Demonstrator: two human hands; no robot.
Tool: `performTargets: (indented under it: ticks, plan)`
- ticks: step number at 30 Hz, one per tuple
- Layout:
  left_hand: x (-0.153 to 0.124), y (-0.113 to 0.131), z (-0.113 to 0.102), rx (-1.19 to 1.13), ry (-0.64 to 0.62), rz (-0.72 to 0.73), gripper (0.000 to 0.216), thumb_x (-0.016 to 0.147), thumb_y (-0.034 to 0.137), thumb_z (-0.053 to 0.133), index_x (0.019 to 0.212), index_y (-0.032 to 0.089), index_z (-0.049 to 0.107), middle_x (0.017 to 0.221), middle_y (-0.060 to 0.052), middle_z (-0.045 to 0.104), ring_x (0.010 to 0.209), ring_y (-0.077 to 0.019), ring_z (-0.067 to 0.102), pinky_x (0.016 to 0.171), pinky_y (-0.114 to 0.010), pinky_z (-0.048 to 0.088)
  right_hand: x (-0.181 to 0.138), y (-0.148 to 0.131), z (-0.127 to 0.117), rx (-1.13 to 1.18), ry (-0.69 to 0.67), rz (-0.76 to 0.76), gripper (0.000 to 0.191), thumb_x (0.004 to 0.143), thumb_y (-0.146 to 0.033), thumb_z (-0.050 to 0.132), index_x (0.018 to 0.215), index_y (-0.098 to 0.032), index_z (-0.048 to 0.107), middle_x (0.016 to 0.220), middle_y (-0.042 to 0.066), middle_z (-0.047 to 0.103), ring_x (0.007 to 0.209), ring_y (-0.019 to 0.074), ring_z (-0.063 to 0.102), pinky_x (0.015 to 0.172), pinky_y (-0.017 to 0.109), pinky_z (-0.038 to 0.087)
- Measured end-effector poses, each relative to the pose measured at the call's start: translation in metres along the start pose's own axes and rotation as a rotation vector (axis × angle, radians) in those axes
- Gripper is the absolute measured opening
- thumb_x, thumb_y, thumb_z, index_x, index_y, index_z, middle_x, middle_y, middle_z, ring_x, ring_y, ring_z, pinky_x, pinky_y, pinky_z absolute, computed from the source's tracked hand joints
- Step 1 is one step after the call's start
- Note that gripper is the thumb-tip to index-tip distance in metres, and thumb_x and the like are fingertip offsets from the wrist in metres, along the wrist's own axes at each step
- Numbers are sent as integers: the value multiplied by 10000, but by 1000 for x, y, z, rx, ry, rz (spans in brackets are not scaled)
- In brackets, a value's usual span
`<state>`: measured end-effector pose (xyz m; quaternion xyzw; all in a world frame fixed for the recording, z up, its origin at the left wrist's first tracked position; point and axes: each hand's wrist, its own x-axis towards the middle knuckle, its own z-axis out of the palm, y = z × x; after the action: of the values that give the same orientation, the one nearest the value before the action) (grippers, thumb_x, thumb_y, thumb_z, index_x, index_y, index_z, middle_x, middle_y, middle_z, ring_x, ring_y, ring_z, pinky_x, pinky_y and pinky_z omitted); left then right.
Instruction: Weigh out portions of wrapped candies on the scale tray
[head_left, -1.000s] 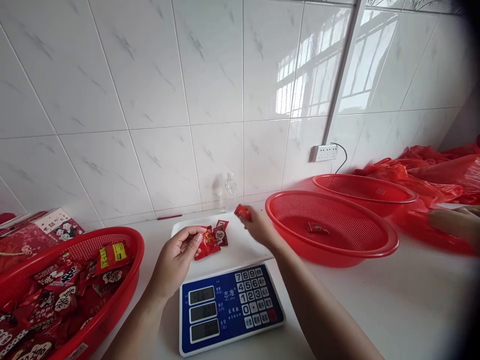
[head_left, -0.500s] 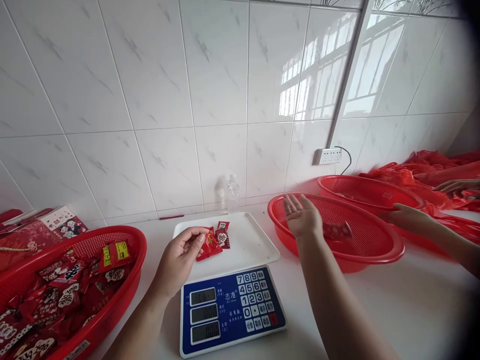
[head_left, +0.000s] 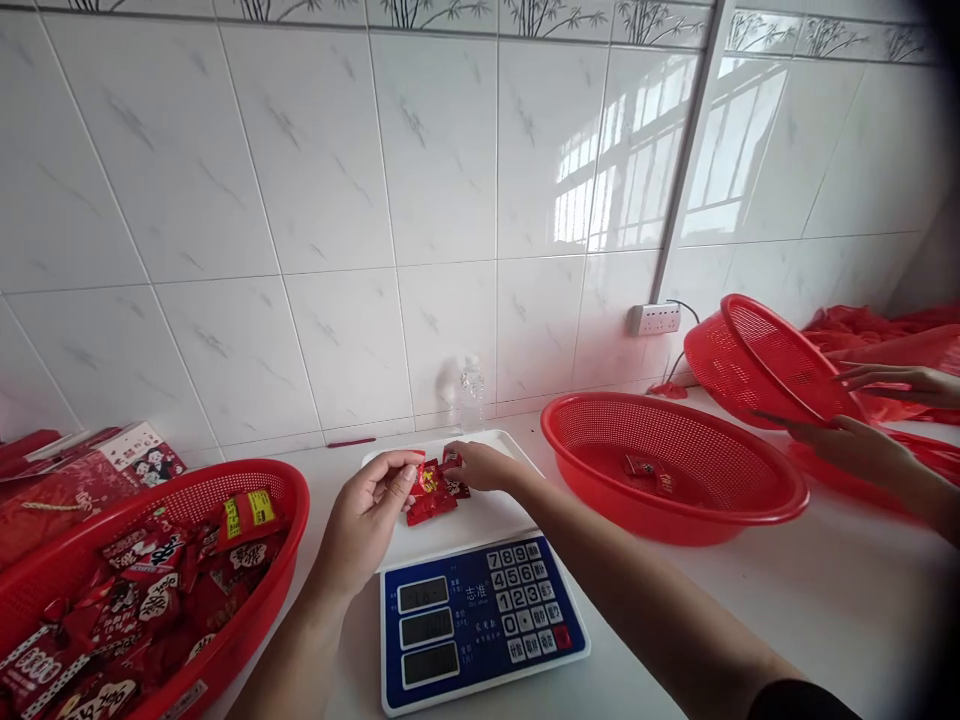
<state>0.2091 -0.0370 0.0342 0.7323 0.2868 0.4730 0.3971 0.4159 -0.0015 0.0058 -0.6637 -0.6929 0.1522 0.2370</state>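
My left hand [head_left: 366,518] pinches a shiny red snack packet [head_left: 430,494] with yellow print between thumb and fingers, over the white tray [head_left: 501,515] of a weighing scale. From the other side my right hand [head_left: 486,466] reaches across the tray, its fingers closed on a smaller dark red snack packet [head_left: 457,489] that is partly covered. Below the tray is the scale's blue keypad panel [head_left: 480,625] with three displays. On the right, a red basket [head_left: 675,518] holds a few red packets [head_left: 651,472].
A red basket [head_left: 289,545] full of snack packets stands at the left, beside a red gift box [head_left: 90,475]. A clear bottle [head_left: 472,392] stands by the wall. A co-worker's hands [head_left: 862,445] hold a tilted red basket [head_left: 780,365] near red bags [head_left: 885,340].
My right hand has moved from above the right basket, where it was open, to the packets on the tray. Packets now lie in that basket. The co-worker's basket has been lifted and tilted.
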Motion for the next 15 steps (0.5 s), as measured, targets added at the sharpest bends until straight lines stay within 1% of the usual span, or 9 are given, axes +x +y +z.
performTargets:
  ticks: [1,3,5,8,10,15]
  plan:
    - [0,1,-1,-6,7,5,305,827,440,549,972,192,650,852,-33,643,695,-132,579,667,-258,511,1,-1,0,1,5,-15,346,742,-221,628,1080,-149,618,1045,123,655,979,261,598,802,358,466]
    - [0,2,-2,-17,21,13,313,819,444,560,969,186,655,820,-35,639,682,-136,580,656,-263,515,-1,-3,1,9,39,-38,276,730,-174,624,1006,-167,628,974,73,664,850,193,621,711,275,480]
    - [0,3,-4,-29,35,18,318,809,448,572,967,186,660,809,-35,637,677,-136,578,645,-259,515,-7,-1,0,13,93,-44,239,720,-148,621,956,-185,629,949,43,656,798,154,613,657,228,474]
    - [0,4,-5,-45,45,22,316,794,452,592,962,194,664,812,-31,642,685,-133,577,643,-247,511,-21,8,-12,-10,189,-15,242,693,-125,636,926,-190,632,978,46,625,789,137,596,664,215,472]
    - [0,4,-6,-49,51,16,319,784,457,603,965,201,666,822,-27,646,693,-131,580,647,-242,511,-32,20,-32,-43,259,27,271,685,-108,636,944,-188,629,1007,57,603,794,135,586,684,222,475]
    - [-1,3,-8,-66,68,-5,331,761,474,624,958,212,670,849,-23,648,702,-130,581,637,-227,515,-70,65,-99,-173,413,202,285,720,-88,592,991,-173,620,1033,84,578,833,163,574,722,266,479]
